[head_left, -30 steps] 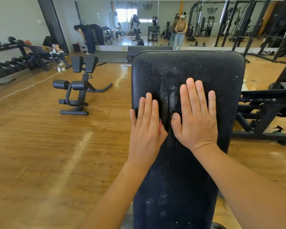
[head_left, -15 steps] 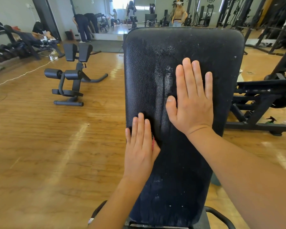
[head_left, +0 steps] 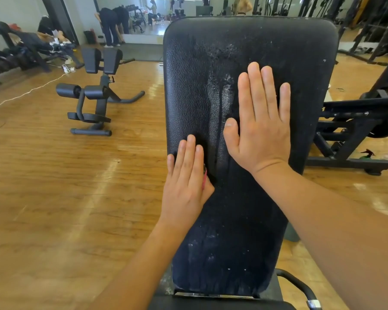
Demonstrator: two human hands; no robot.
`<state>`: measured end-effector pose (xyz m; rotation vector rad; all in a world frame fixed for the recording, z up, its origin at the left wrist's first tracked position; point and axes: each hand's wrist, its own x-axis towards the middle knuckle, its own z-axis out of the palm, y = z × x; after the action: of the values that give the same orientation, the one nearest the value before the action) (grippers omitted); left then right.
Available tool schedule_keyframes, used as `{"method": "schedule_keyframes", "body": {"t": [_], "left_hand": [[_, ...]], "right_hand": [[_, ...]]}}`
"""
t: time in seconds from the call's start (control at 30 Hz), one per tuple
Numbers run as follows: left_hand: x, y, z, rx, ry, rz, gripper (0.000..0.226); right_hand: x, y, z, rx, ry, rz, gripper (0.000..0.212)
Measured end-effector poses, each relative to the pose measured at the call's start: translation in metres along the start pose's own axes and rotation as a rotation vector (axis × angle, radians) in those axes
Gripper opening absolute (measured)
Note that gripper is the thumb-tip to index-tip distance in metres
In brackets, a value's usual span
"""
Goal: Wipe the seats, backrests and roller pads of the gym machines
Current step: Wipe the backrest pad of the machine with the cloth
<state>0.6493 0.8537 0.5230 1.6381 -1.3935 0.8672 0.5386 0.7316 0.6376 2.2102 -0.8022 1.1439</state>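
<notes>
The black backrest (head_left: 251,52) is standing tilted up right in front of the person. The right hand (head_left: 260,121) is lying flat on the middle of it, with fingers straight and a little apart, holding nothing. The left hand (head_left: 186,175) is lying flat lower down, near the backrest's left edge, with fingers straight and close together. A thin pink strip (head_left: 204,177) is peeking out under its thumb side. It may be a small cloth, but I cannot tell. Wet streaks (head_left: 224,90) are running down the pad just left of the right hand.

The pad is looking soft and bumpy, and the wet parts are probably slippery. It is sitting on a heavy frame, so it is likely staying put. Pushing with a flat palm is probably working better than grabbing. White specks (head_left: 207,253) are sitting near the bottom edge, so that part is likely needing a wipe too.

Another machine with roller pads (head_left: 92,91) is standing on the wooden floor (head_left: 54,198), well apart to the left.
</notes>
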Motion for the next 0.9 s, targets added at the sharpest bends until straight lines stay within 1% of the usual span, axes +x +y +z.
{"method": "schedule_keyframes", "body": {"t": [0.13,0.3,0.43,0.67,0.8,0.9], "left_hand": [[-0.020,-0.001,0.001,-0.006,-0.014,-0.009,0.062],[-0.039,-0.006,-0.004,0.007,-0.081,0.038,0.064],[-0.028,-0.005,-0.008,0.035,-0.085,0.065,0.062],[0.016,-0.002,-0.010,0.000,-0.024,0.028,0.061],[-0.015,0.001,-0.005,-0.017,-0.043,-0.027,0.064],[-0.054,0.000,-0.002,0.011,-0.101,-0.002,0.064]], "right_hand": [[0.000,0.000,0.000,-0.012,0.003,-0.002,0.069],[-0.001,-0.001,0.000,-0.020,0.001,0.000,0.069],[0.000,-0.001,0.000,-0.023,-0.001,0.000,0.068],[-0.001,-0.002,-0.001,-0.024,0.001,0.004,0.068],[-0.001,-0.002,-0.002,-0.027,-0.003,0.008,0.068],[-0.001,-0.002,-0.001,-0.037,-0.003,0.011,0.068]]}}
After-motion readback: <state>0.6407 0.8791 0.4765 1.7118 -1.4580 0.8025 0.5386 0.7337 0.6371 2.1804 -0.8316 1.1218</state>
